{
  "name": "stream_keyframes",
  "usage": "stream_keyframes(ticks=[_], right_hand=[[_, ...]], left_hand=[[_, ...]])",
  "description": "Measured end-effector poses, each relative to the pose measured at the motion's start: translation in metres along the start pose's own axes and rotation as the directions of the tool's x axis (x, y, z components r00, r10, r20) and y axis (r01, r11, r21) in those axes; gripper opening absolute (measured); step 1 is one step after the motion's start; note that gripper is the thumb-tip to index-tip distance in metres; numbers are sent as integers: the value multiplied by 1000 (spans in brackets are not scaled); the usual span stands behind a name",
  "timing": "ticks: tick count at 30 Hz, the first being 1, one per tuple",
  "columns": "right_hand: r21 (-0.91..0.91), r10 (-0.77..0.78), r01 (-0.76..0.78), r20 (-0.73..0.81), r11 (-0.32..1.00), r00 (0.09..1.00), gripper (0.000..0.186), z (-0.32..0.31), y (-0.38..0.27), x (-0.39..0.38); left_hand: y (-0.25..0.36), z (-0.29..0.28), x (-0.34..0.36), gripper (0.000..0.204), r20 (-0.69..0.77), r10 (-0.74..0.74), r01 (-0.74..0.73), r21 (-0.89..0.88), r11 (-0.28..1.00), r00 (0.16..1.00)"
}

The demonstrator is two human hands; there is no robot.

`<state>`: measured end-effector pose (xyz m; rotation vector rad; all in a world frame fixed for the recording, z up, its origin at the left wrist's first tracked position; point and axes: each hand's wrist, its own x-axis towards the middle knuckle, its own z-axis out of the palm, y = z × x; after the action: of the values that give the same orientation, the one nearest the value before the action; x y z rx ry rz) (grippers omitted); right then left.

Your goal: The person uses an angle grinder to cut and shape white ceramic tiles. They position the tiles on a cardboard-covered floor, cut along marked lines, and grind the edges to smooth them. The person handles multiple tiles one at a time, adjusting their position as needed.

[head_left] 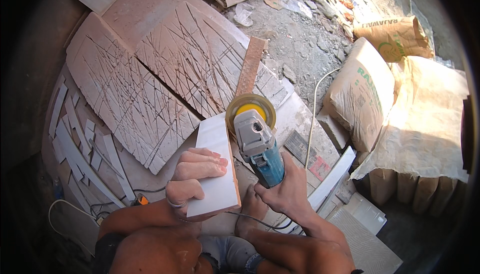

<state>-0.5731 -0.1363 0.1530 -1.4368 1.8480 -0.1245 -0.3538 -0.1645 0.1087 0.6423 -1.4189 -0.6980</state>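
Note:
My left hand [192, 176] is closed around a narrow white tile strip [216, 146], its fingers bent over the front face. The strip's right edge shows bare reddish-brown body. In my right hand [287, 189] is a teal and grey angle grinder [265, 156], gripped around its body. The grinder's round disc [271, 109], with a yellow centre, is at the upper right edge of the strip; whether it touches is hard to tell. A dark cord runs from behind the grinder toward the lower left. My bare foot [251, 209] shows below the strip.
Large scored boards [165, 89] lie ahead, with a brown strip [250, 66] at their right. Several thin white offcuts [75, 144] are scattered at the left. Full sacks [360, 94] stand at the right beside a pale cable [313, 116]. Rubble [300, 39] covers the far ground.

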Motion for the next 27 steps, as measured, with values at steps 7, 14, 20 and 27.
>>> stream_keyframes(ticks=[7,14,20,27], right_hand=[[11,-13,13,-15,1000,1000,58,-1,2,-1],[-12,10,-10,-17,1000,1000,50,0,0,0],[-8,48,-48,-11,999,999,49,-1,1,-1],[-16,21,-21,-29,1000,999,51,-1,2,-1]], left_hand=[[-1,1,7,51,-20,4,-4,-11,1000,1000],[-1,2,8,51,-58,6,-6,3,1000,998],[-2,3,11,49,-49,18,-18,-8,1000,999],[-5,6,5,50,-94,26,-28,-20,999,995]])
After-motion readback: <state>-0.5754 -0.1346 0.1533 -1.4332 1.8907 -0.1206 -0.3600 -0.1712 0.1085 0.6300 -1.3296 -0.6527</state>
